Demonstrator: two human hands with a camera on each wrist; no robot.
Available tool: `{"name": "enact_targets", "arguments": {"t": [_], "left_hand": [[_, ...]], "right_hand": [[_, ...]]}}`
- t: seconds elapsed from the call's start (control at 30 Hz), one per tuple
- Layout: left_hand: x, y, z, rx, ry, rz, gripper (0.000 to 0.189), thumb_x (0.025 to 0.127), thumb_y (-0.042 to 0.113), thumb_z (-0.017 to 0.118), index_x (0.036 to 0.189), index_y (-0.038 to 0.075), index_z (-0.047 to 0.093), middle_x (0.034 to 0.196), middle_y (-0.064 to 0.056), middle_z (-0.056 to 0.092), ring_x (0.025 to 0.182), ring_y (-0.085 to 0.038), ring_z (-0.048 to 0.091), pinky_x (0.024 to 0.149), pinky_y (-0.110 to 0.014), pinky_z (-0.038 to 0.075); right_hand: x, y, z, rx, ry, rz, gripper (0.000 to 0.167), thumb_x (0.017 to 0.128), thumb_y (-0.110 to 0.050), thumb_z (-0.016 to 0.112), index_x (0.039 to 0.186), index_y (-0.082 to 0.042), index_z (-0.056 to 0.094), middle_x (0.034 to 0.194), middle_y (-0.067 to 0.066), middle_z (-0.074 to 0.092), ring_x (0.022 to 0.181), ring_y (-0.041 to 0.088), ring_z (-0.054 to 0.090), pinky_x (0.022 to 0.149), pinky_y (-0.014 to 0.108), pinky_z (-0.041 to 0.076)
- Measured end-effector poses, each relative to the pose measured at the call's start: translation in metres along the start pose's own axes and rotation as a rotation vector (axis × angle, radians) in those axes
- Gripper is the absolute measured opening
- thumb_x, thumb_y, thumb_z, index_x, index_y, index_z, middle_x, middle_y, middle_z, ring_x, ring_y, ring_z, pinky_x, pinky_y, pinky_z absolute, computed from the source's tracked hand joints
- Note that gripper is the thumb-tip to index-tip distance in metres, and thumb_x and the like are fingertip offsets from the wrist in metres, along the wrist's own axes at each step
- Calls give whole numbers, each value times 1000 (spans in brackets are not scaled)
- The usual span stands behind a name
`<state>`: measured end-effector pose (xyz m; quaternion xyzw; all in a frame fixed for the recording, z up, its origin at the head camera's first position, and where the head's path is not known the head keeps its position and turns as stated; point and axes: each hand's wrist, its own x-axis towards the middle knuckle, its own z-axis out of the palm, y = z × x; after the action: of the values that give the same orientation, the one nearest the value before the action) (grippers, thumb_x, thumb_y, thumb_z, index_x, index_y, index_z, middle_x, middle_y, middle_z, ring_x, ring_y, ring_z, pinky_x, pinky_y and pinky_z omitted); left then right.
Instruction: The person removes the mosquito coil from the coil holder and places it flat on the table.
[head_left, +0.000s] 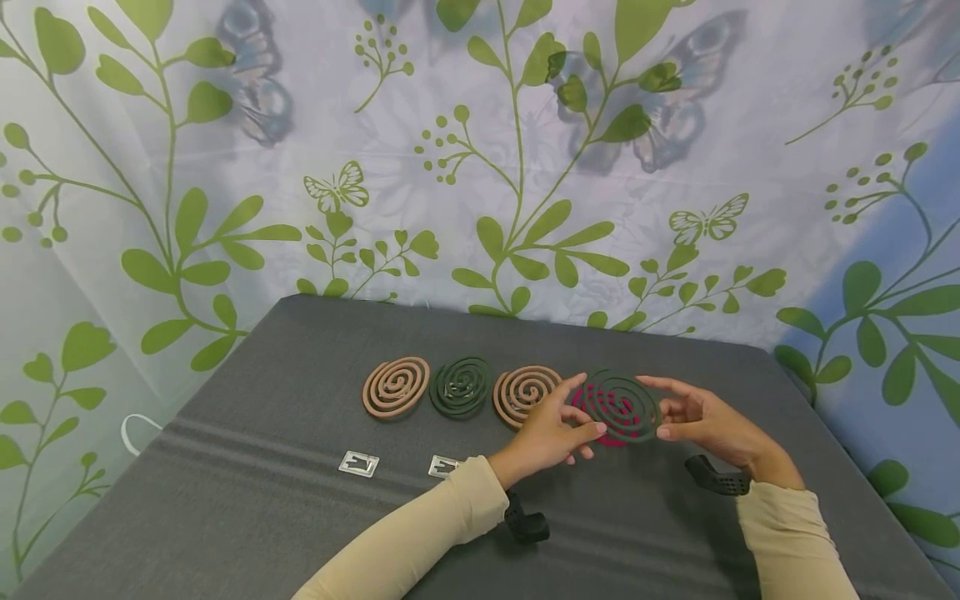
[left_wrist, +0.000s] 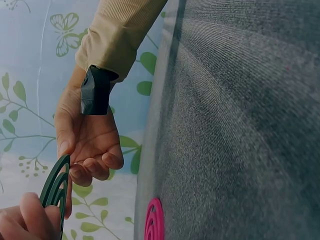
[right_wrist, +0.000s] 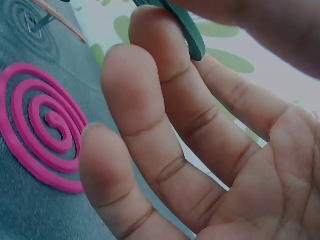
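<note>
A dark green mosquito coil is held up flat-on over the table between both hands. My left hand pinches its left edge between thumb and fingers. At the opposite edge my right hand pinches it with the thumb in front and fingers behind. In the left wrist view the green coil shows nearly edge-on. A pink coil lies on the table below, partly hidden behind the green one in the head view.
On the grey table, a brown coil, another green coil and a second brown coil lie in a row to the left. Two flat metal coil stands lie nearer me, one partly behind my left sleeve. A leaf-print curtain hangs behind.
</note>
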<state>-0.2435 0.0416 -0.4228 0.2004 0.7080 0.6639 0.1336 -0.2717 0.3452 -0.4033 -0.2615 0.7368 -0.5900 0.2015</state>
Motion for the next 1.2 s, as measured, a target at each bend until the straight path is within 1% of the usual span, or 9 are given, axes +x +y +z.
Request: {"name": "enact_targets", "arguments": {"t": [0.07, 0.13, 0.23, 0.27, 0.33, 0.53, 0.67, 1.0, 1.2], "left_hand": [[2, -1, 3, -9, 6, 1, 78, 105, 14, 75, 171, 15, 34, 96, -2, 75, 69, -23, 73, 55, -24, 52], [4, -2, 5, -8, 11, 0, 77, 105, 14, 75, 170, 14, 34, 96, -2, 76, 73, -31, 75, 55, -24, 52], [8, -5, 10, 5, 17, 0, 77, 105, 14, 75, 170, 13, 35, 96, 0, 76, 79, -41, 76, 54, -23, 53], [10, -6, 11, 8, 20, -3, 76, 105, 14, 75, 170, 13, 35, 95, 2, 76, 79, -41, 76, 54, -23, 53], [14, -8, 15, 16, 25, -4, 75, 105, 14, 75, 169, 11, 36, 95, 2, 76, 77, -39, 76, 54, -24, 53], [23, -15, 22, 11, 28, -34, 74, 105, 14, 74, 168, 9, 37, 97, 4, 74, 68, -21, 73, 54, -23, 51], [29, -17, 27, 22, 35, -44, 73, 104, 13, 76, 167, 9, 40, 95, 4, 74, 62, -14, 68, 53, -22, 50], [39, -19, 44, 67, 39, -96, 72, 104, 13, 76, 167, 13, 42, 91, 6, 72, 59, -11, 64, 53, -21, 49], [43, -19, 49, 77, 53, -93, 69, 104, 12, 76, 165, 11, 44, 92, 4, 75, 59, -10, 63, 53, -21, 50]], "right_hand": [[-1, 2, -2, 0, 10, 5, 71, 103, 9, 63, 162, -28, 48, 97, 1, 65, 81, 17, 64, 77, 37, 55], [-3, 5, -4, -1, 19, 11, 71, 103, 9, 63, 161, -30, 49, 97, 2, 65, 81, 18, 64, 77, 38, 55], [-5, 8, -7, -8, 30, 16, 70, 104, 8, 63, 160, -30, 49, 97, 2, 66, 81, 19, 64, 77, 38, 55], [-6, 9, -8, -9, 32, 17, 69, 104, 8, 62, 160, -30, 49, 97, 2, 65, 82, 19, 63, 77, 38, 55], [-8, 12, -9, -11, 36, 18, 69, 104, 7, 62, 160, -30, 49, 98, 1, 66, 83, 19, 63, 77, 38, 55], [-14, 18, -15, 3, 47, 15, 68, 105, 8, 61, 158, -32, 50, 102, 1, 68, 88, 16, 66, 79, 35, 56], [-19, 22, -20, 17, 51, 44, 67, 106, 7, 60, 156, -36, 51, 104, 0, 67, 91, 14, 66, 81, 33, 57], [-32, 34, -33, 2, 76, 94, 65, 108, 4, 58, 151, -45, 52, 107, -1, 67, 94, 13, 68, 82, 31, 58], [-37, 40, -36, -1, 79, 121, 65, 109, 3, 58, 151, -46, 51, 107, 0, 67, 91, 12, 67, 81, 30, 57]]}}
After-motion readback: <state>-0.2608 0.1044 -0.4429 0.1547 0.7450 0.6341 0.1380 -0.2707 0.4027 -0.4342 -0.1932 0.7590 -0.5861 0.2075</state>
